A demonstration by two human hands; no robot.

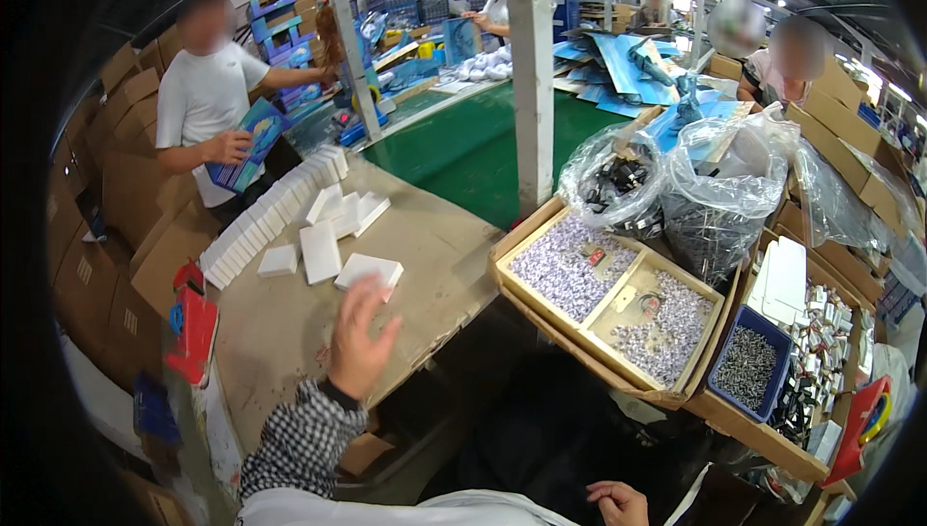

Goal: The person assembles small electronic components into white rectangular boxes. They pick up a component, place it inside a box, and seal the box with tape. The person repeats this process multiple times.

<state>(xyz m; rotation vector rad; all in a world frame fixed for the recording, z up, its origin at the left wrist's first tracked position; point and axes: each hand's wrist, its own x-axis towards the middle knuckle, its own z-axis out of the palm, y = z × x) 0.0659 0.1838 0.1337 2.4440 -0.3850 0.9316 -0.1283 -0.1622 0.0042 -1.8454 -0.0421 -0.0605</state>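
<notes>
My left hand (361,341) reaches over the brown tabletop (425,246), fingers stretched and spread. Its fingertips overlap the near edge of a flat white box (372,271); whether they touch it I cannot tell. Beside that box, another white box (321,252) lies at an angle, with a few more loose ones behind it. A small white box (278,261) sits apart to the left. Along the table's left side runs a long row of white boxes (270,214) standing close together. Low in the view, near my lap, my right hand (618,504) is loosely curled, with nothing visible in it.
To the right, a divided wooden tray (618,311) holds small pale parts. Beyond it are clear plastic bags (726,188) and a blue bin of screws (748,364). A red tape dispenser (193,328) hangs at the table's left edge. A person (208,92) stands far left; a post (531,82) rises ahead.
</notes>
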